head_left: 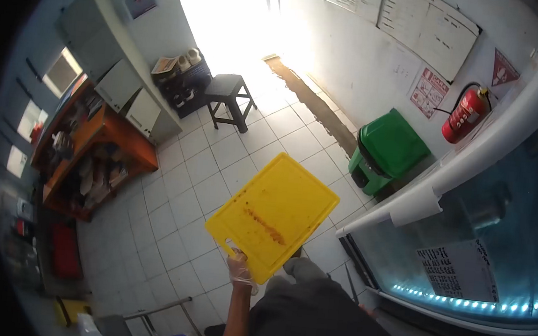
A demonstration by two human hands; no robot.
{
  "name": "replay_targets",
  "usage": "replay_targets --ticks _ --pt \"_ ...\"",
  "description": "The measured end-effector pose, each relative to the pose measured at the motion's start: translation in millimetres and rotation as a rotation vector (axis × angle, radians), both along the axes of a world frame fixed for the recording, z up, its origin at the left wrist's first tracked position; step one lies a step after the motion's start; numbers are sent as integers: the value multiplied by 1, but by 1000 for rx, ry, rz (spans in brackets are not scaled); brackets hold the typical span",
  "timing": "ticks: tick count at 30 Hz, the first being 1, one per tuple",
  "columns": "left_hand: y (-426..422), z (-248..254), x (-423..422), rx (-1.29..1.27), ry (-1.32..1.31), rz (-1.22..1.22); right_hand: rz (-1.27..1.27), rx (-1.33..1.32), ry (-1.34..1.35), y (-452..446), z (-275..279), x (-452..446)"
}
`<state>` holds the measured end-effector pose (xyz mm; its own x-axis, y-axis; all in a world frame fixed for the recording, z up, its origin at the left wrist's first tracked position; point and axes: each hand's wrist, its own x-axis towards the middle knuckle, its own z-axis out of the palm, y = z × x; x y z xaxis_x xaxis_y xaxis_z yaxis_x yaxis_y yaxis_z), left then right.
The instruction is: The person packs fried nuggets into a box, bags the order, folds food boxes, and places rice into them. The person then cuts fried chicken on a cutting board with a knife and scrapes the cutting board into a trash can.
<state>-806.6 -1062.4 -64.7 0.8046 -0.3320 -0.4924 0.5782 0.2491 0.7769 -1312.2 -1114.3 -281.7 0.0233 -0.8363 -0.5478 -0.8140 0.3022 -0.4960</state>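
Note:
A yellow cutting board [285, 204] with reddish-brown smears along its middle is held up in front of the body, tilted. My left hand [241, 269], in a clear plastic glove, grips it at the handle slot in its lower left corner. Low on the right, beside the dark clothing, my right hand [368, 312] shows only in small part. A slim, dark knife [352, 283] points up from it, apart from the board. Most of the right hand's fingers are hidden.
A dark stool [225, 92] stands on the tiled floor beyond the board. A green bin [391, 150] is near the right wall, below a fire extinguisher [467, 115]. A glass-fronted display case [468, 230] spans the right side; an orange wooden shelf [101, 147] stands left.

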Motion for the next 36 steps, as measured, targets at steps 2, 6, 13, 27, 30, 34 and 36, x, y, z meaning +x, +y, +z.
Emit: replay_targets --ticks 2,6,13,27,30,34,36 --pt "-42 -15 43 15 -76 -17 -71 45 -117 -59 56 88" --pt "-122 -8 93 -6 -90 -99 -71 30 -205 -161 98 200" --pt "-294 -160 231 -240 -126 -311 -288 -410 -186 -315 163 333" --pt "-625 -92 252 -21 -205 -661 -825 -554 -125 -383 140 358" --pt "-646 -81 255 131 -206 -707 -834 -424 -131 -416 169 369" --pt "-662 -116 266 22 -237 -775 -594 -663 -284 -480 186 383" --pt "-666 -111 258 142 -234 -796 -387 -618 -227 -516 179 386"
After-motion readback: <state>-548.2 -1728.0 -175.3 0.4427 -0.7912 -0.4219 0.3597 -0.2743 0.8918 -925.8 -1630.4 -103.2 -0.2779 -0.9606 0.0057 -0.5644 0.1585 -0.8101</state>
